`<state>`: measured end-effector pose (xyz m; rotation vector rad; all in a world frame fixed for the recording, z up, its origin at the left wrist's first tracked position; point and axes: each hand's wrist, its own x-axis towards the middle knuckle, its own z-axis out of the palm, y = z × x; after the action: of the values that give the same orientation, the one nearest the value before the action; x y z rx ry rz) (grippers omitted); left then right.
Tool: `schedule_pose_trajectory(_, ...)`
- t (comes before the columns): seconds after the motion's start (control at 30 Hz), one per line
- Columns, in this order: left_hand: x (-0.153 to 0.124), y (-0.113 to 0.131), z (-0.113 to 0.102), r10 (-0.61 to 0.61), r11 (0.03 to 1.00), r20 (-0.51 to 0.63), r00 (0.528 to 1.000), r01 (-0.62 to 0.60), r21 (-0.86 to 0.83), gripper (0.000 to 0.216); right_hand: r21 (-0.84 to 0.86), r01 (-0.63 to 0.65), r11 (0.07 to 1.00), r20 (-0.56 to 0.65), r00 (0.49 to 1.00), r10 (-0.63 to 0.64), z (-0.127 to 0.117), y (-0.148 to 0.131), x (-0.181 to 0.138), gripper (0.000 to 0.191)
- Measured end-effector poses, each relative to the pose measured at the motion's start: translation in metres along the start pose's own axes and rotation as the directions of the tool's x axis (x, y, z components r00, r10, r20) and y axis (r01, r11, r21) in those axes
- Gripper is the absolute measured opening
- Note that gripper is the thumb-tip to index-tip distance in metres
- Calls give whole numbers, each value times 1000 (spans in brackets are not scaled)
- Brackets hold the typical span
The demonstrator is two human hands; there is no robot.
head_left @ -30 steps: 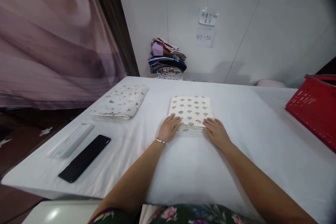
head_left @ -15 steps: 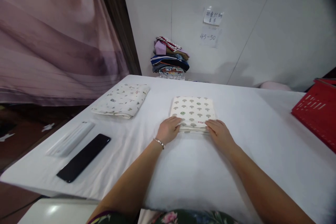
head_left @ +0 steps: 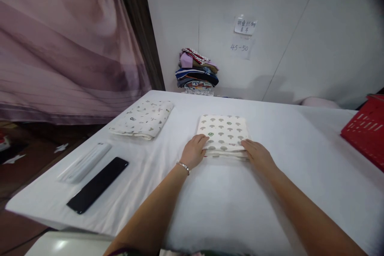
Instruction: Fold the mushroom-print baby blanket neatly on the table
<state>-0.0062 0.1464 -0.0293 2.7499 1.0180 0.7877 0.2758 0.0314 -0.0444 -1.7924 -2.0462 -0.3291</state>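
A white cloth (head_left: 223,130) printed with grey-green mushrooms lies folded into a thick, near-square pad on the white-covered table (head_left: 210,196). My left hand (head_left: 193,151) grips its near left corner, fingers on top and thumb toward the near edge. At the near right corner, my right hand (head_left: 259,156) holds the pad in the same way. Folded layers show along the near edge between the hands. A second folded white cloth (head_left: 145,119) with a small scattered print lies to the left, apart from both hands.
At the left lie a black phone (head_left: 97,184) and a white plastic-wrapped packet (head_left: 85,163). A red basket (head_left: 366,128) stands at the right edge. Behind the table rises a pile of folded clothes (head_left: 196,74). Paper signs (head_left: 244,26) hang on the wall.
The view has tilted slightly, so everything sits a little lower. Both hands still hold the mushroom cloth's near corners; its near edge looks slightly raised, showing more of the layers.
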Motion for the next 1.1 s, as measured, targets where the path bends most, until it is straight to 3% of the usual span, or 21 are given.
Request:
schedule_pose_trajectory(0.13,-1,-3,7,31,999,-1,1000,-31,-15,49,-35,30,999,-40,999,-31,7,6,-1,46)
schedule_pose_trajectory(0.3,-2,2,12,-21,999,70,997,18,36,46,-6,58,998,53,997,-58,10,6,-4,51)
schedule_pose_trajectory(0.47,-7,10,7,-79,996,172,982,73,43,45,27,40,999,167,985,-44,-3,3,-7,50)
schedule_pose_trajectory(0.6,-12,17,5,-120,992,181,976,112,57,45,13,-61,998,282,958,55,-24,-17,3,42)
schedule_pose_trajectory(0.73,-12,22,7,-144,987,203,969,126,100,56,54,-98,994,310,948,77,-32,-52,28,58)
schedule_pose_trajectory(0.87,-14,19,9,-142,987,175,974,125,104,57,104,-75,992,474,880,17,-18,-70,42,69)
schedule_pose_trajectory(1.0,-14,18,10,-75,996,76,994,71,54,58,161,-158,974,608,793,28,-10,-64,45,72)
schedule_pose_trajectory(1.1,-13,22,11,33,999,-1,999,-33,32,52,164,-211,964,607,791,70,-11,-58,57,71)
